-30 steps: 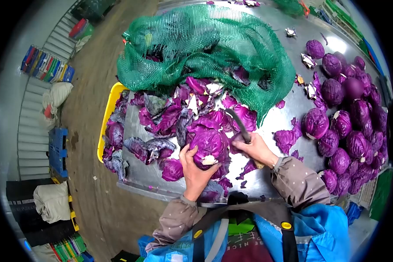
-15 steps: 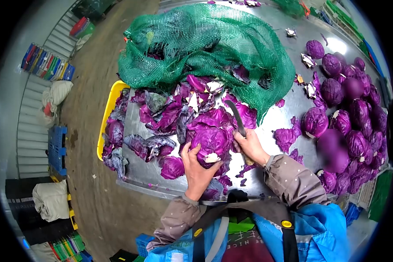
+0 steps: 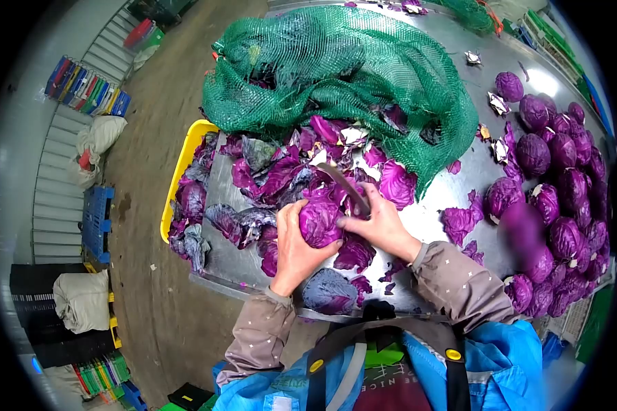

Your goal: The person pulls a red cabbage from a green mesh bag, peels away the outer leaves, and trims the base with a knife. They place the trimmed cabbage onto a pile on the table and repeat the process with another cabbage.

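A head of red cabbage (image 3: 320, 222) is gripped on its left side by my left hand (image 3: 295, 248), the thumb beneath and the fingers over the top. In my right hand (image 3: 382, 225) is a knife (image 3: 341, 183) with a curved dark blade, pointing up and left beyond the cabbage. My right thumb touches the cabbage's right side. Around both hands lie loose purple cabbage leaves (image 3: 281, 175). A dull bluish outer leaf (image 3: 329, 291) rests near the table edge, below the hands.
A green mesh bag (image 3: 336, 68) with dark leaves inside covers the far side of the metal table (image 3: 223, 270). On the right, several red cabbages (image 3: 562, 185) are heaped. A yellow crate (image 3: 179, 179) full of leaves stands at the left edge.
The cabbage and my left hand have shifted slightly left, and the cabbage looks smaller. The knife has swung left over its far side. My right thumb now touches it.
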The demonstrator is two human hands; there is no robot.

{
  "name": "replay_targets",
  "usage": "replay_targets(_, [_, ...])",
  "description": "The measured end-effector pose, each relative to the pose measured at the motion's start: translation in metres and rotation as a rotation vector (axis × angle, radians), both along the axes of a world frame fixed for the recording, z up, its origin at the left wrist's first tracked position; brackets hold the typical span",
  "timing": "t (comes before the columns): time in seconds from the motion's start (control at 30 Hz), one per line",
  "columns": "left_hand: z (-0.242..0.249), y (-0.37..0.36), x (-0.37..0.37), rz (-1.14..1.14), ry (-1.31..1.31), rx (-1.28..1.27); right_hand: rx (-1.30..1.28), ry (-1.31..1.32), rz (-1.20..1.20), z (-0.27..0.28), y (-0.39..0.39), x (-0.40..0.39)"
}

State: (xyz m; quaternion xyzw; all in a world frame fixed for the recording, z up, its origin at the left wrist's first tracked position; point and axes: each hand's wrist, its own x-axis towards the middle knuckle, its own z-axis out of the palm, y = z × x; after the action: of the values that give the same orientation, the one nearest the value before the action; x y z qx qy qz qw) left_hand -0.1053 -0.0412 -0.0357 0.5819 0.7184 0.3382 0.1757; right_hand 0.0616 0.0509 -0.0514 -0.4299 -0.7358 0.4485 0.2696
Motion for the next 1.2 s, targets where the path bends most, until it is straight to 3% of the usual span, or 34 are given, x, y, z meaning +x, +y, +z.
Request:
replay_targets(0.07, [0.003, -0.006, 0.005, 0.060, -0.086, -0.008, 0.365, -0.108, -0.029, -0.006, -0.002, -0.004])
replay_targets(0.1, [0.005, -0.007, 0.006, 0.084, -0.135, 0.005, 0.367, -0.110, -0.032, -0.008, 0.001, -0.002])
replay_targets(0.17, [0.005, -0.014, 0.004, 0.151, -0.292, 0.031, -0.153, -0.097, -0.005, -0.009, 0.014, 0.007])
replay_targets(0.23, [0.006, -0.017, -0.001, 0.173, -0.321, 0.074, -0.190, -0.069, -0.093, -0.014, 0.026, 0.018])
replay_targets(0.3, [0.010, -0.020, -0.006, 0.182, -0.413, 0.068, -0.094, 0.067, -0.033, 0.010, 0.024, 0.017])
replay_targets(0.33, [0.008, -0.021, -0.004, 0.209, -0.774, 0.069, -0.175, 0.071, 0.077, 0.037, 0.021, 0.014])
replay_targets(0.37, [0.014, -0.022, 0.000, 0.266, -1.087, 0.038, -0.114, 0.158, 0.162, 0.054, 0.012, 0.006])
replay_targets(0.43, [0.016, -0.022, 0.006, 0.282, -1.316, 0.088, 0.444, 0.028, 0.264, 0.057, 0.001, -0.003])
replay_targets(0.53, [0.018, -0.025, 0.010, 0.245, -1.312, 0.086, 0.492, -0.139, 0.289, 0.065, -0.009, -0.003])
replay_targets(0.7, [0.016, -0.031, 0.016, 0.264, -1.117, 0.100, 0.527, -0.098, 0.209, 0.034, 0.006, 0.006])
replay_targets(0.77, [0.019, -0.032, 0.016, 0.259, -1.135, 0.155, 0.055, -0.132, 0.029, 0.027, 0.027, 0.014])
replay_targets(0.83, [0.016, -0.030, 0.015, 0.285, -1.045, 0.145, -0.017, -0.136, 0.099, 0.042, 0.027, 0.020])
replay_targets(0.9, [0.011, -0.034, 0.018, 0.304, -0.953, 0.105, 0.241, -0.002, 0.292, 0.063, 0.004, 0.004])
replay_targets(1.03, [0.005, -0.032, 0.016, 0.265, -1.016, 0.090, 0.502, -0.146, 0.376, 0.064, -0.010, 0.005])
replay_targets(1.1, [-0.007, -0.036, 0.009, 0.230, -0.466, 0.054, 0.512, -0.160, 0.414, 0.058, -0.005, 0.009])
replay_targets(1.2, [-0.010, -0.038, 0.010, 0.201, -0.466, 0.052, 0.529, -0.143, 0.437, 0.055, -0.001, 0.010])
